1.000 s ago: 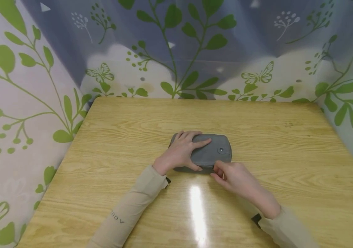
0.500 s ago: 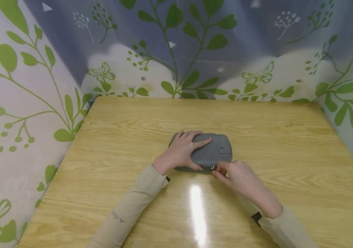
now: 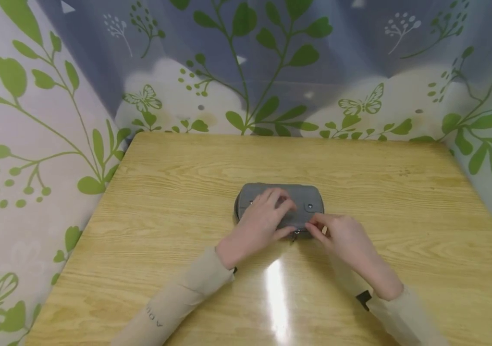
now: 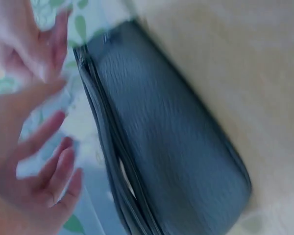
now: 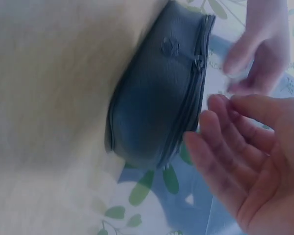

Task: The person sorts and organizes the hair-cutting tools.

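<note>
A grey zip pouch (image 3: 302, 193) with a snap button (image 3: 310, 206) lies in the middle of the wooden table (image 3: 371, 168). My left hand (image 3: 263, 218) hovers over its top, fingers loosely spread. The left wrist view shows that hand (image 4: 44, 161) apart from the pouch (image 4: 171, 147). My right hand (image 3: 341, 235) is at the pouch's front right corner. In the right wrist view its fingers (image 5: 235, 156) are relaxed beside the pouch (image 5: 152, 103) and hold nothing. The zipper pull (image 3: 293, 234) hangs free at the front edge.
Leaf-and-butterfly patterned curtains (image 3: 55, 120) enclose the table on the left, back and right. A bright glare streak (image 3: 276, 298) lies on the wood near the front edge.
The left hand has lifted off the pouch's left end and shifted right over its top. The right hand has let go near the zipper pull and moved up to the right corner.
</note>
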`<action>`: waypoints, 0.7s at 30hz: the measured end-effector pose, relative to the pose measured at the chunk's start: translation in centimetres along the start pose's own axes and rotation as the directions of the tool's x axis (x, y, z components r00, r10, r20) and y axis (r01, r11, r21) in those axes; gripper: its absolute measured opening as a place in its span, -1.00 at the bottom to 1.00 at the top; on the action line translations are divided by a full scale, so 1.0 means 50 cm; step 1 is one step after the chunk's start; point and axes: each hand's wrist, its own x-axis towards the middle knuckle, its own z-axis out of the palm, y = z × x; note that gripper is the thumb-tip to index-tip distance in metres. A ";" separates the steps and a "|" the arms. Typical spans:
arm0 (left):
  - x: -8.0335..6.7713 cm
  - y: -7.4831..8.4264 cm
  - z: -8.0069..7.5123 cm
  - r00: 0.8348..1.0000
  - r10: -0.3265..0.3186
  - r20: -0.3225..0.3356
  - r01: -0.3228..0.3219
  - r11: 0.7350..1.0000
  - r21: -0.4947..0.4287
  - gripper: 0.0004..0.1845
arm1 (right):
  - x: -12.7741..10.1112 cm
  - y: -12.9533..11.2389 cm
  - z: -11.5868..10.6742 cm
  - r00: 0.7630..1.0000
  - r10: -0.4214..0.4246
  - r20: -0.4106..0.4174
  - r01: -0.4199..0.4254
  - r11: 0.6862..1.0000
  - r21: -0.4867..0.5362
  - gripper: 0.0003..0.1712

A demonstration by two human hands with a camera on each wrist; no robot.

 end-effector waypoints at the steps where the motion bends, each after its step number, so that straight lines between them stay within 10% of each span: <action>1: -0.004 0.008 0.001 0.999 -0.024 -0.042 0.024 1.000 -0.008 -0.70 | 0.001 0.004 -0.003 0.999 -0.018 -0.034 0.018 1.000 0.012 -0.93; 6: -0.020 0.045 0.013 0.988 -0.153 -0.037 0.153 0.988 0.019 -0.76 | 0.008 0.026 -0.005 0.975 -0.148 -0.168 0.155 0.988 0.027 -0.83; 12: -0.021 0.068 0.044 0.976 -0.207 0.064 0.201 0.976 0.086 -0.65 | 0.016 0.037 0.009 0.955 -0.284 -0.084 0.288 0.957 0.036 -0.53; 21: -0.004 0.080 0.060 0.964 -0.255 0.074 0.239 0.954 0.184 -0.60 | 0.018 0.039 0.025 0.960 -0.276 -0.047 0.278 0.959 0.058 -0.52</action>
